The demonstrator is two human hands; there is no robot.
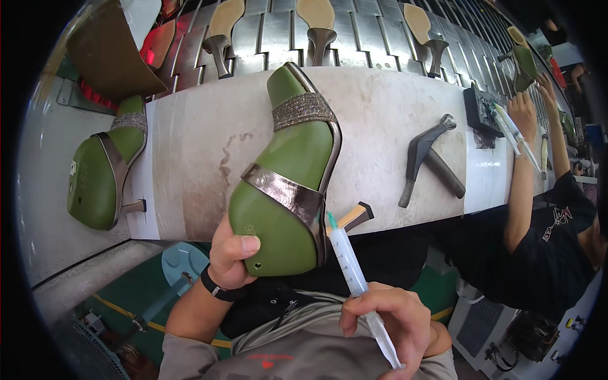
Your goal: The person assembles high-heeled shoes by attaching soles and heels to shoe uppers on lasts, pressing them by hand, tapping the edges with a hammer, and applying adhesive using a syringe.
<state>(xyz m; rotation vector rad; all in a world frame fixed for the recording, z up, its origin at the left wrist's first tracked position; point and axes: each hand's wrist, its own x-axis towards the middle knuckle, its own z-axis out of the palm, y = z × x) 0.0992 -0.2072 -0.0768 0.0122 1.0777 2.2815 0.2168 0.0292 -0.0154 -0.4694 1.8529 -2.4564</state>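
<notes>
A high-heeled sandal on a green shoe last (288,152) lies tilted over the near edge of the worktable, its metallic strap and glittery band facing up. My left hand (233,253) is closed around the last's heel end, thumb on top. In my right hand (392,316) is a syringe (347,259) with clear barrel and green tip. That tip is by the sole edge, close to the end of the metallic strap; whether it touches, I cannot tell. The sandal's heel (354,216) sticks out beyond the tip. Right of the sandal rests a hammer (430,158).
Another sandal on a green last (98,177) stands at the left of the worktable (202,120). Several heeled soles, one a tan sole (315,16), sit on the metal slat conveyor (373,38). A black block (482,111) and syringes lie near a co-worker's hands (522,114) at right.
</notes>
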